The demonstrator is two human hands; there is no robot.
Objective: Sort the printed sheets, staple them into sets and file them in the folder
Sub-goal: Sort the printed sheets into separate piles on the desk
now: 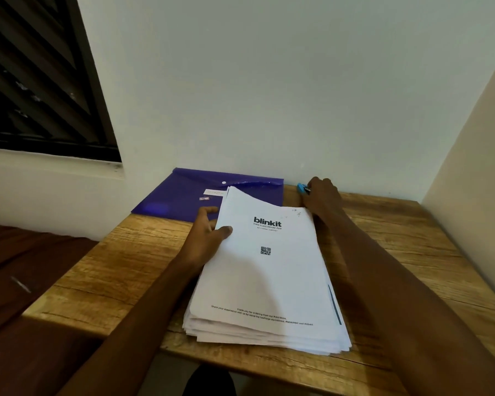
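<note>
Head view: the left hand reaches in from below and grips the left edge of the thick stack of white printed sheets, thumb on the top page and fingers curled beneath; the right hand stretches to the far edge of the desk, fingers curled round a small light-blue stapler by the wall; the stack lies in the middle of the wooden desk, its near edges fanned and its far end overlapping the flat purple plastic snap folder, which rests against the white wall; bare wood shows left and right of the stack; a dark louvred window sits upper left, a pale side panel closes the right, and brown cloth lies left of the desk.
</note>
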